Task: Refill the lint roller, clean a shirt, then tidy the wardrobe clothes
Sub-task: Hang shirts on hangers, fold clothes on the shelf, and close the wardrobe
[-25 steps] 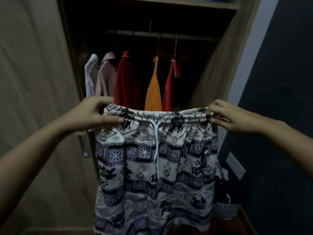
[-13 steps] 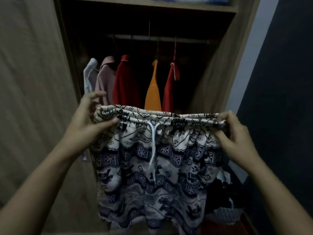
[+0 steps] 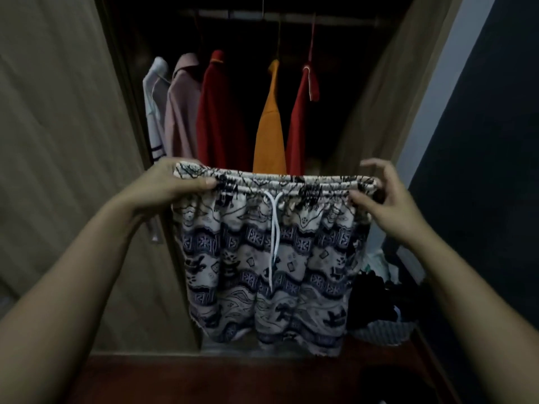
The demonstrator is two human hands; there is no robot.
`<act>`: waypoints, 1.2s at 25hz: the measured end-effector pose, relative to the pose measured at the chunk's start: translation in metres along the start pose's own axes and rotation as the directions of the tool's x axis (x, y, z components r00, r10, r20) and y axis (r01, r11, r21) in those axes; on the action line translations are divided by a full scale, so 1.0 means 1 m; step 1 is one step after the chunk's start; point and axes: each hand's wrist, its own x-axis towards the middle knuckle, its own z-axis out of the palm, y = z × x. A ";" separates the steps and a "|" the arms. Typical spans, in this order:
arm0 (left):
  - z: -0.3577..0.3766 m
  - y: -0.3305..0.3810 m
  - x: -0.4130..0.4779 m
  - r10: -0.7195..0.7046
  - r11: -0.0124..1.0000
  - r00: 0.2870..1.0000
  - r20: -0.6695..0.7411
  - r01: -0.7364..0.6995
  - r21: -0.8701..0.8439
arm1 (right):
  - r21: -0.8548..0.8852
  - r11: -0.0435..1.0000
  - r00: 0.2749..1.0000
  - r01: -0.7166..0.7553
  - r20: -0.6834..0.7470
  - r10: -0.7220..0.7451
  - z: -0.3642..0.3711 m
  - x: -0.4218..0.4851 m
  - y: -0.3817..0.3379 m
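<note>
I hold the patterned shorts (image 3: 262, 272) up before the open wardrobe (image 3: 376, 112). They are soft cream cloth banded in dark blue, with a gathered elastic waistband and a white drawstring (image 3: 274, 228) dangling at the centre. My left hand (image 3: 172, 185) grips the waistband's left end. My right hand (image 3: 388, 205) pinches the right end, its other fingers loosely lifted. Behind, hanging shirts (image 3: 221, 118) crowd the rail's (image 3: 291, 17) left half, their hems hidden by the shorts. A dark clothes heap (image 3: 376, 293) fills the wardrobe's lower right corner.

Dimly lit: open wooden wardrobe (image 3: 376, 112), its door (image 3: 58, 141) at left, dark wall (image 3: 495, 170) at right, reddish floor (image 3: 204, 380) below.
</note>
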 end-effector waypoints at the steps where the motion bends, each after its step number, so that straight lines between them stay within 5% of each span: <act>1: -0.003 -0.001 0.005 0.009 0.999 1.000 0.014 -0.009 -0.031 | 0.045 0.998 0.999 -0.037 0.025 0.036 -0.003 0.005 0.002; 4: 0.004 -0.010 0.020 -0.159 0.976 0.987 0.036 0.163 -0.147 | 0.224 0.931 0.957 -0.288 0.112 0.269 0.002 0.013 0.012; 8: 0.059 -0.018 0.041 -0.392 0.905 0.912 -0.123 0.358 -0.230 | 0.381 0.805 0.886 -0.455 0.106 0.451 0.038 0.020 0.012; 11: 0.109 -0.006 0.039 -0.301 0.903 0.953 -0.037 0.273 -0.331 | 0.557 0.696 0.888 -0.452 0.213 0.406 0.070 0.018 -0.009; 15: 0.125 0.005 0.037 -0.283 0.862 0.958 0.040 0.273 -0.428 | 0.533 0.746 0.917 -0.400 0.223 0.332 0.085 0.014 -0.019; 19: 0.124 0.002 0.025 -0.132 0.872 0.980 0.148 0.186 -0.452 | 0.678 0.612 0.914 -0.407 0.296 0.279 0.084 0.008 -0.021; 23: 0.121 -0.001 0.015 0.019 0.911 0.992 0.122 0.033 -0.412 | 0.531 0.786 0.933 -0.316 0.322 0.158 0.075 0.010 -0.024; 27: 0.114 0.003 0.021 -0.085 0.886 0.993 0.080 0.112 -0.449 | 0.107 0.985 0.974 -0.137 0.196 0.114 0.067 0.023 -0.011; 30: 0.106 0.011 0.023 -0.054 0.860 0.994 0.091 0.093 -0.502 | 0.289 0.933 0.973 -0.215 0.144 0.180 0.068 0.025 -0.003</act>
